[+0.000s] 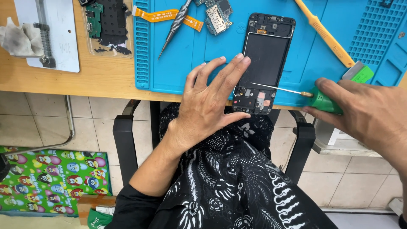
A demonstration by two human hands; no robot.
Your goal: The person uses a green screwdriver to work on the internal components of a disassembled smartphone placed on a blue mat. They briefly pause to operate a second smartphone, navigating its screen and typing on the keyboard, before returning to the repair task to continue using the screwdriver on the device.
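1. An opened smartphone frame (263, 63), a slim black rectangle with rounded corners, is lying on a blue silicone repair mat (178, 63), its lower end reaching the near edge of the wooden tabletop (63, 85). Its middle is showing a flat matte black panel; the top and bottom ends are showing small exposed parts and bare metal.
2. The left hand (210, 101) is resting open and flat, fingers spread toward 1 o'clock, with fingertips (243, 59) pressing the phone's left edge.
3. The right hand (369, 114) is gripping a green-handled precision screwdriver (326, 101) (closed around the handle), at 3 o'clock from the phone. Its thin shiny steel shaft is pointing toward 9 o'clock, with the tip sitting over the phone's lower section.
4. At 11 o'clock from the phone, a small circuit board (217, 15) is lying beside an orange flex ribbon cable (167, 16) and a knurled metal tool (174, 27).
5. At 2 o'clock, a long orange plastic pry tool (324, 33) is lying diagonally across the ribbed mat.
6. Further toward 10 o'clock, a black phone part on a clear tray (108, 25) is sitting on the wood, near a white board (63, 38) with a crumpled greyish cloth (19, 38).
7. The person is wearing a black fabric with white patterning (229, 178).
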